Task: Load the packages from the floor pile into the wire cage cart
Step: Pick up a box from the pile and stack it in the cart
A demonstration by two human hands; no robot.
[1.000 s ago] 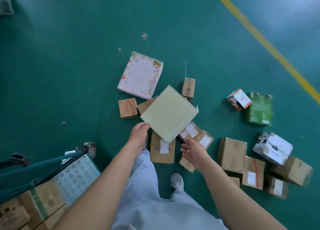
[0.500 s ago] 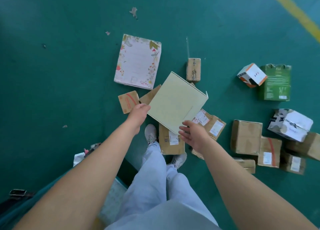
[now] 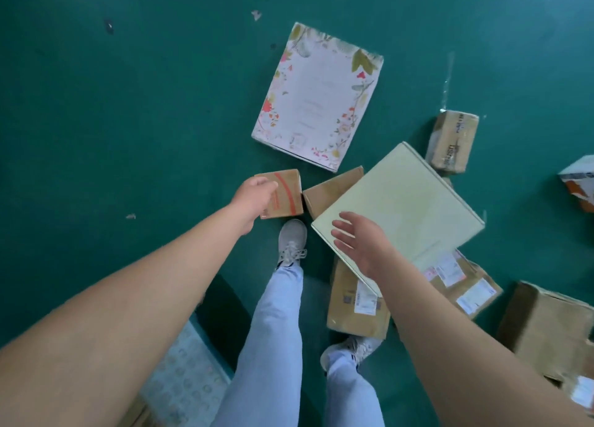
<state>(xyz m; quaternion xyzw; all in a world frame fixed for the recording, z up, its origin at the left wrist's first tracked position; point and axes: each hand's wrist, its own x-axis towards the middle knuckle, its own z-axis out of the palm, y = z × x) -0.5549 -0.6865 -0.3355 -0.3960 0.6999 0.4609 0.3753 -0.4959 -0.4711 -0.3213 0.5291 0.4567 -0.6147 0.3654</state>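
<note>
We see bare forearms with no sleeves, light blue denim trousers (image 3: 276, 324), and grey lace-up sneakers (image 3: 292, 240) with white laces.

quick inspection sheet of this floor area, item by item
surface: green floor, a few scraps on it
job's things: pale flat box propped on brown boxes; red-striped box; floral box lying flat; cart not clearly seen
clutter: orange-white box at right edge
grippers: left hand on the red-striped box, grip unclear; right hand open over the pale flat box
cables: nothing seen
surroundings: person's shoe beside the pile
</note>
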